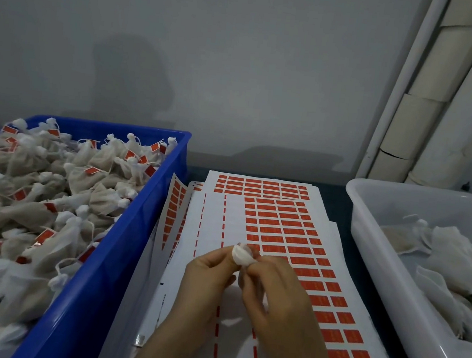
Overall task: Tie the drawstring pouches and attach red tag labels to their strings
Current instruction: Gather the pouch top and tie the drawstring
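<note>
Head view shows me the left hand (209,270) and right hand (274,295), fingers clamped on a small white pouch (239,255) over the red tag label sheets (281,234) on the worktop (340,208), between the blue crate (93,280) and the white tub (366,238).

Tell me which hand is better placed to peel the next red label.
Right, probably. The right hand sits directly over the remaining red labels on the label sheet; the columns under the left hand are already stripped. The left can hold the drawstring pouch.
</note>
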